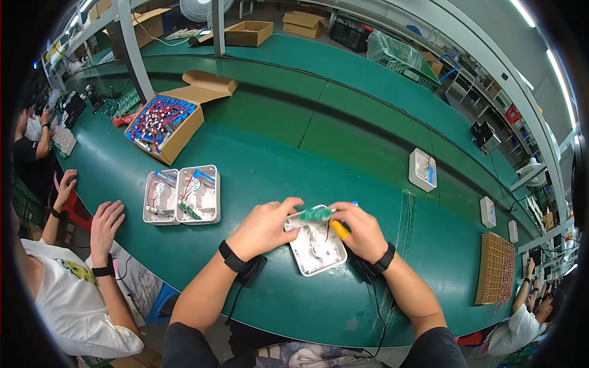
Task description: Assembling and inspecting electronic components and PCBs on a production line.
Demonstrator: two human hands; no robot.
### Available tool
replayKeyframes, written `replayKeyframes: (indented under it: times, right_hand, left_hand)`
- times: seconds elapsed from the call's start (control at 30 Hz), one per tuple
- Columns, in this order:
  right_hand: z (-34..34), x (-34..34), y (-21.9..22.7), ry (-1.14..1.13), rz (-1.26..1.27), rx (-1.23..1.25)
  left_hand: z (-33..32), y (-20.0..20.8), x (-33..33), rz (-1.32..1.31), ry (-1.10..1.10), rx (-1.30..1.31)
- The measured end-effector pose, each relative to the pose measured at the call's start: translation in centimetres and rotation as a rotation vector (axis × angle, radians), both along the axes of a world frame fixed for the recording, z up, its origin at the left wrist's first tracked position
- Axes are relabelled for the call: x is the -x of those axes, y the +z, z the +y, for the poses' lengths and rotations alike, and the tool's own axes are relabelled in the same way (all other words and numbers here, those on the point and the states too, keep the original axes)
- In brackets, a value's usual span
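Observation:
Directly before me on the bench lies a white plastic housing, its open side up and thin wires inside. My left hand grips its left wall, thumb over the rim and forefinger by a small green circuit board. My right hand closes its fingers on the board's right end, above the housing's far edge. A yellow cover, seemingly a finger cot, is at the right thumb. A bit of something blue shows behind the right fingers; its kind is hidden.
Two white housings with blue batteries, wires and boards stand to the left, near a co-worker's hand. Behind them is a carton of blue batteries. Farther right are another housing and a brown divided tray.

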State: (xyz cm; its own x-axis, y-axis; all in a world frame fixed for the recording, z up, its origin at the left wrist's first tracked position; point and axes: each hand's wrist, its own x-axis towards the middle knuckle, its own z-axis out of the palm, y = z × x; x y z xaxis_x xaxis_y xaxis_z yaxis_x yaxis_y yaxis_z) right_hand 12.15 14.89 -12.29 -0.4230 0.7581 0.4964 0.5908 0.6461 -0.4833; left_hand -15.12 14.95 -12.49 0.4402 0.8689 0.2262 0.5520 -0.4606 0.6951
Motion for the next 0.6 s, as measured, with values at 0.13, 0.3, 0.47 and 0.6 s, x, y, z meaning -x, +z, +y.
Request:
replayKeyframes:
  times: [0.13,0.3,0.47,0.6]
  right_hand:
    - [-0.1,0.2,1.0,0.206,-0.171,-0.099]
    - [-1.4,0.4,2.4,0.210,-0.268,0.028]
    - [-2.1,0.7,2.4,0.156,-0.352,0.080]
    - [-2.4,0.9,2.0,0.117,-0.343,0.080]
  left_hand:
    - [-0.4,-0.8,-0.8,-0.049,-0.088,-0.025]
    - [-0.7,0.0,-0.9,0.003,-0.122,0.001]
    - [-0.6,-0.1,-0.8,-0.024,-0.198,-0.065]
    - [-0.6,-0.6,-0.9,-0.041,-0.195,-0.109]
